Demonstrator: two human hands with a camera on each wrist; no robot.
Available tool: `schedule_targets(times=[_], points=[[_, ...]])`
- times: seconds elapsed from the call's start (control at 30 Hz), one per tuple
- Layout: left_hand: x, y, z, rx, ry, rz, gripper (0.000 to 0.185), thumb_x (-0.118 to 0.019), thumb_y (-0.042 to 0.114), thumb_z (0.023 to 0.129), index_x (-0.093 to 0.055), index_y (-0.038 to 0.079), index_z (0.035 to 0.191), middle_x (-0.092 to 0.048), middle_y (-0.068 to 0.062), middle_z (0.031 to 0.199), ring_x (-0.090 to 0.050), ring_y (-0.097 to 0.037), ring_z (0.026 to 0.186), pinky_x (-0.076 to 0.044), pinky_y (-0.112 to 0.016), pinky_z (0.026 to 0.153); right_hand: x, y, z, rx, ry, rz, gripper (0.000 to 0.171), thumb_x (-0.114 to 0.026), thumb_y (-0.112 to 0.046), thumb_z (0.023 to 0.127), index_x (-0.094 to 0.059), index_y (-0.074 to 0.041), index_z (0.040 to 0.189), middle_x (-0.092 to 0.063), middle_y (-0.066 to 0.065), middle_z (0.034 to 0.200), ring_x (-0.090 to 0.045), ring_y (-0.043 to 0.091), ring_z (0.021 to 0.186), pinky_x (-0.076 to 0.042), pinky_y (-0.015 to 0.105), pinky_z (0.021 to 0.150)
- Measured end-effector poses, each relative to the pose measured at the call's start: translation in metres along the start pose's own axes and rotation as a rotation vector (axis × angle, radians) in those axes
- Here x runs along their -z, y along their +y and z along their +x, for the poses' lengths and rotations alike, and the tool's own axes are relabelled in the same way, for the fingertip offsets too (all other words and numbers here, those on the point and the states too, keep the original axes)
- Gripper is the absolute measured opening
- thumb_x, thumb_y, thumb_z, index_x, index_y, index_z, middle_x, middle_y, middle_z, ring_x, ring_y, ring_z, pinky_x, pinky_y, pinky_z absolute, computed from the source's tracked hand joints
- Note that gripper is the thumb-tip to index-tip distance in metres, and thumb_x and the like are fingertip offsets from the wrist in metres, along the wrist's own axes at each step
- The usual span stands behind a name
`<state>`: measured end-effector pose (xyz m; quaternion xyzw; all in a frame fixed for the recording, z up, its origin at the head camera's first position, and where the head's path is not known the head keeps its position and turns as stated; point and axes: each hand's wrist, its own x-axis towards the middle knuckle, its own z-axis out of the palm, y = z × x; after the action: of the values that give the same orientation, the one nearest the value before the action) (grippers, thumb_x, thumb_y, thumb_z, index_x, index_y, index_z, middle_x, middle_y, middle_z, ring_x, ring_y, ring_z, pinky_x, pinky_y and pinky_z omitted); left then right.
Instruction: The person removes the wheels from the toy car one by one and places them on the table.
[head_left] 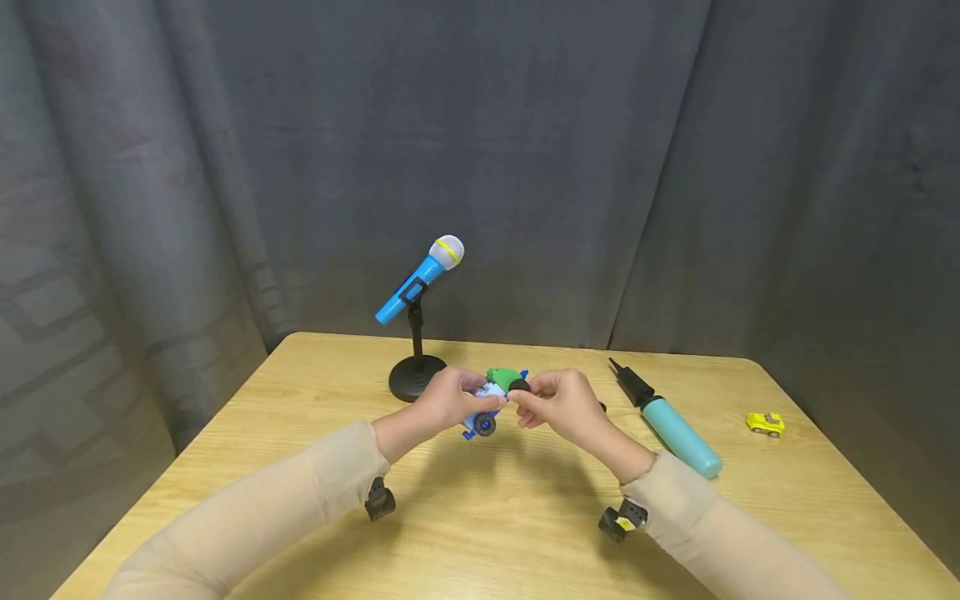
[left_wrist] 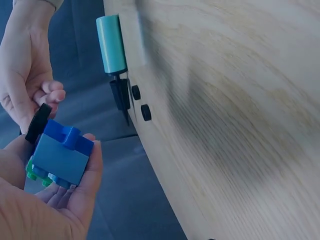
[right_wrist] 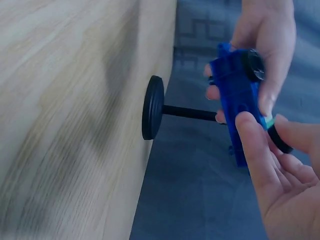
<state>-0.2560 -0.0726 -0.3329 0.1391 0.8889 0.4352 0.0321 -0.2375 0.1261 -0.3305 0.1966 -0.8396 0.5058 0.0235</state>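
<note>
Above the middle of the table my left hand point(head_left: 459, 398) grips a small toy car point(head_left: 491, 398) built of blue, white and green blocks, with a black wheel point(head_left: 484, 426) on its near end. My right hand point(head_left: 534, 402) pinches another black wheel point(head_left: 519, 385) against the car's side. In the left wrist view the blue block body point(left_wrist: 62, 152) lies in my left palm point(left_wrist: 60, 200), and the right hand point(left_wrist: 25, 85) holds the wheel point(left_wrist: 38, 122) at its edge. In the right wrist view the car point(right_wrist: 234, 100) stands on end between both hands.
A blue toy microphone point(head_left: 420, 279) on a black stand point(head_left: 416, 377) rises behind the hands. A teal hand pump point(head_left: 675, 425) lies to the right, with a yellow toy car point(head_left: 765, 423) beyond it. Two loose black wheels point(left_wrist: 136, 92) lie near the pump's nozzle.
</note>
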Motion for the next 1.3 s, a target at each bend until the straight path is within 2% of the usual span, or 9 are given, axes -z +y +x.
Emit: schedule_targets(times=[0.13, 0.33, 0.43, 0.57, 0.77, 0.87, 1.03, 1.23, 1.3], points=[[0.002, -0.003, 0.000, 0.000, -0.005, -0.014, 0.046, -0.076, 0.031, 0.084, -0.068, 0.002, 0.118, -0.070, -0.013, 0.114, -0.065, -0.022, 0.101, -0.055, -0.034, 0.080, 0.006, 0.004, 0.001, -0.046, -0.095, 0.069, 0.027, -0.065, -0.018, 0.094, -0.068, 0.008, 0.089, -0.071, 0.018, 0.080, -0.072, 0.028, 0.073, -0.060, 0.034, 0.066], [0.005, -0.005, -0.001, 0.051, 0.011, -0.014, 0.045, -0.076, 0.031, 0.084, -0.068, 0.003, 0.117, -0.070, -0.013, 0.114, -0.065, -0.016, 0.089, -0.053, -0.028, 0.072, 0.023, 0.008, 0.008, -0.096, -0.210, 0.180, 0.034, -0.055, -0.016, 0.100, -0.062, 0.015, 0.111, -0.071, 0.023, 0.097, -0.072, 0.028, 0.088, -0.057, 0.040, 0.082], [0.006, -0.007, -0.002, 0.072, 0.022, -0.004, 0.046, -0.077, 0.031, 0.083, -0.068, 0.002, 0.118, -0.070, -0.012, 0.112, -0.064, -0.015, 0.085, -0.053, -0.028, 0.070, 0.033, 0.013, 0.012, -0.143, -0.213, 0.197, 0.037, -0.059, -0.020, 0.097, -0.062, 0.012, 0.115, -0.072, 0.020, 0.101, -0.071, 0.029, 0.093, -0.056, 0.038, 0.087], [0.007, -0.010, -0.006, 0.102, 0.023, -0.010, 0.051, -0.077, 0.031, 0.083, -0.065, 0.002, 0.122, -0.068, -0.013, 0.116, -0.065, -0.017, 0.090, -0.054, -0.030, 0.073, 0.041, 0.025, 0.019, -0.206, -0.182, 0.213, 0.036, -0.067, -0.023, 0.092, -0.065, 0.007, 0.112, -0.074, 0.015, 0.100, -0.071, 0.029, 0.095, -0.054, 0.035, 0.093], [0.008, -0.010, -0.013, 0.126, 0.013, -0.007, 0.052, -0.077, 0.031, 0.083, -0.064, 0.003, 0.125, -0.066, -0.013, 0.121, -0.064, -0.019, 0.097, -0.054, -0.032, 0.078, 0.044, 0.045, 0.028, -0.291, -0.111, 0.261, 0.035, -0.072, -0.020, 0.088, -0.063, 0.005, 0.112, -0.074, 0.012, 0.099, -0.072, 0.022, 0.091, -0.044, 0.044, 0.105], [0.009, -0.009, -0.015, 0.125, 0.007, -0.011, 0.052, -0.077, 0.030, 0.083, -0.064, 0.003, 0.125, -0.066, -0.013, 0.121, -0.064, -0.018, 0.095, -0.055, -0.032, 0.077, 0.043, 0.053, 0.033, -0.310, -0.084, 0.295, 0.036, -0.072, -0.016, 0.088, -0.060, 0.007, 0.114, -0.074, 0.014, 0.099, -0.073, 0.019, 0.087, -0.046, 0.043, 0.103], [0.009, -0.009, -0.017, 0.115, -0.011, -0.027, 0.050, -0.078, 0.028, 0.083, -0.065, 0.002, 0.123, -0.068, -0.012, 0.118, -0.065, -0.016, 0.091, -0.056, -0.031, 0.074, 0.039, 0.069, 0.044, -0.331, -0.061, 0.344, 0.036, -0.069, -0.004, 0.088, -0.055, 0.012, 0.117, -0.073, 0.017, 0.097, -0.072, 0.013, 0.075, -0.056, 0.037, 0.086], [0.007, -0.011, -0.017, 0.114, -0.017, -0.022, 0.047, -0.079, 0.029, 0.082, -0.067, 0.004, 0.120, -0.069, -0.010, 0.115, -0.064, -0.016, 0.092, -0.055, -0.030, 0.073, 0.029, 0.089, 0.055, -0.407, 0.016, 0.350, 0.032, -0.064, 0.002, 0.090, -0.059, 0.016, 0.118, -0.072, 0.015, 0.094, -0.072, 0.014, 0.074, -0.058, 0.027, 0.076], [0.006, -0.012, -0.018, 0.119, -0.020, -0.024, 0.048, -0.079, 0.029, 0.081, -0.067, 0.004, 0.120, -0.068, -0.010, 0.115, -0.063, -0.016, 0.092, -0.055, -0.030, 0.074, 0.026, 0.094, 0.057, -0.434, 0.039, 0.348, 0.031, -0.063, 0.003, 0.090, -0.059, 0.017, 0.118, -0.071, 0.019, 0.098, -0.072, 0.014, 0.072, -0.058, 0.024, 0.072]])
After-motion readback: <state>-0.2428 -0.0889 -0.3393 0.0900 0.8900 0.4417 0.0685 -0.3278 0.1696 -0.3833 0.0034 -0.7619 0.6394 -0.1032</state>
